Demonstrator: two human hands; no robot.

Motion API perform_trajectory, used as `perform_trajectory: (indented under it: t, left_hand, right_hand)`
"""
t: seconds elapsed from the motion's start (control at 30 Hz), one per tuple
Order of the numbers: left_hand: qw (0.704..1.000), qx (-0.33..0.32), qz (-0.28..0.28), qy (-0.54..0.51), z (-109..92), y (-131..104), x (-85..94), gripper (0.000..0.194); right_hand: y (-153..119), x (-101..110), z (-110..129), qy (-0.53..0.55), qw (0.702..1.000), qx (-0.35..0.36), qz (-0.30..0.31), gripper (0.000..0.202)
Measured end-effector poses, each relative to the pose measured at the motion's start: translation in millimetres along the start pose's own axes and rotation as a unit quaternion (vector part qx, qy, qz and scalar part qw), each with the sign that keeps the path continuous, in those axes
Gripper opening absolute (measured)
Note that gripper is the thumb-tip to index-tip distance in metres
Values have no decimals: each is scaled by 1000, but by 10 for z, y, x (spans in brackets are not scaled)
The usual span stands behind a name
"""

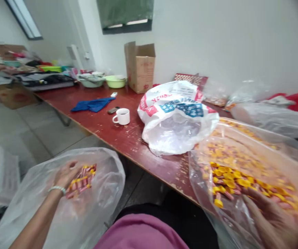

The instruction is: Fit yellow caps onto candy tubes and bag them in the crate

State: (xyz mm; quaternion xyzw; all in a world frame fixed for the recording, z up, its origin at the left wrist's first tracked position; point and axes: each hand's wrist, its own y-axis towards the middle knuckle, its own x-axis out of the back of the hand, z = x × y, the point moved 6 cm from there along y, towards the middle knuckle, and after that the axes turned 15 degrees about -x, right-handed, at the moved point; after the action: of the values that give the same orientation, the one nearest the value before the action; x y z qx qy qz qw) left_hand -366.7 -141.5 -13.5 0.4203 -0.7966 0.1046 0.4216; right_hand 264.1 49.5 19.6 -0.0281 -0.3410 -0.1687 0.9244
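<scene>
My left hand [65, 175], with a pale beaded bracelet at the wrist, is inside a large clear plastic bag [104, 197] at the lower left. Its fingers look loosely spread beside a small heap of pink pieces with yellow caps [82, 181]; their tips are partly hidden. On the right, a big clear plastic bag [203, 193] lies open, full of the same yellow-capped pink pieces [226, 176]. My right hand [273, 214] is at its mouth, thumb and fingers apart against the pieces. Blur hides its fingertips, and I see no piece clearly gripped.
On the red table [128, 141] stand a printed white sack [174, 114], a white cup [123, 117], a dark phone-like object [113, 110], a blue cloth [93, 104] and a cardboard box [142, 69]. Green basins [116, 82] and clutter lie farther left.
</scene>
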Motion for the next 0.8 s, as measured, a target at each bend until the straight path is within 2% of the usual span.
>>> perform_trajectory:
  t: [0.07, 0.13, 0.2, 0.3, 0.4, 0.5, 0.6, 0.7, 0.8]
  left_hand:
    - [999, -22, -31, 20, -186, 57, -12, 21]
    - [993, -97, -71, 1, -596, 59, -66, 20]
    - [971, -218, -76, -67, -1186, 0, -220, 21]
    - [911, -391, 5, -130, -2132, -136, -661, 20]
    - [878, -461, 83, -101, -2801, -147, -1228, 23]
    - [869, -476, 109, -74, -3187, -11, -1729, 28]
    - [862, -489, 120, -53, -3431, 130, -2100, 27]
    - [849, -509, 142, -31, -3609, 196, -2356, 27]
    - [837, -521, 167, -18, -3727, 225, -2503, 27]
  right_hand:
    - [50, 55, -102, -21, 996, -90, -10, 56]
    - [84, 35, -196, -59, 991, -124, -8, 61]
    - [121, -51, -246, -86, 994, -73, -2, 61]
    - [149, -217, -329, -104, 994, 44, -9, 54]
    - [146, -340, -436, -123, 986, 105, -26, 47]
    - [121, -378, -473, -135, 980, 141, -49, 42]
    - [111, -391, -477, -137, 977, 152, -57, 37]
    - [109, -404, -477, -144, 974, 158, -78, 36]
    - [86, -416, -463, -160, 965, 172, -115, 40]
